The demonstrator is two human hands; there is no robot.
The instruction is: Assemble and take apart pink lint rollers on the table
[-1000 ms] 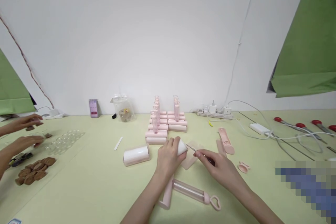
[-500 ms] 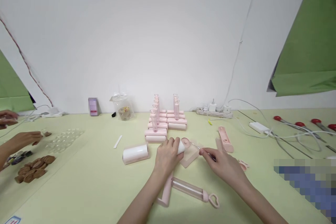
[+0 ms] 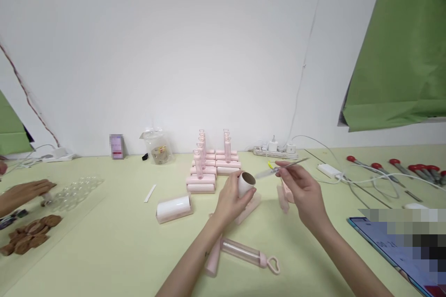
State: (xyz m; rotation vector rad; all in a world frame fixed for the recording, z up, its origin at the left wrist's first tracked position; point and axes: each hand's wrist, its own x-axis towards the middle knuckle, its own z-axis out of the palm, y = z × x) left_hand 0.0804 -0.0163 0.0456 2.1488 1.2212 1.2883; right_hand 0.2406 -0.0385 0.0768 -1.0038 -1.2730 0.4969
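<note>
My left hand [image 3: 232,198] is wrapped round a short white roll [image 3: 244,189], tilted so its hollow brown cardboard core faces up. Between the thumb and fingers of my right hand [image 3: 301,190] is a slim tool with a thin metal shaft [image 3: 296,162]; its blurred, see-through other end points toward the roll, and its kind is unclear. Below my hands lies a clear tube with a pink heart-shaped loop [image 3: 273,265], beside a pink cylinder [image 3: 213,260]. A pink part [image 3: 287,191] is partly hidden behind my right hand. Another white roll [image 3: 174,208] lies to the left.
Rows of pink rollers with upright handles [image 3: 199,167] stand near the wall. A power strip [image 3: 275,152], cables and red-ended tools [image 3: 378,167] are at the right, with a phone [image 3: 379,246] nearer. At the left, a co-worker's hand [image 3: 29,194] is near brown discs [image 3: 33,232].
My left hand has turned the white roll so its open core shows. My right hand has moved up and turned the tool, whose metal shaft now points right. The view has shifted slightly right.
</note>
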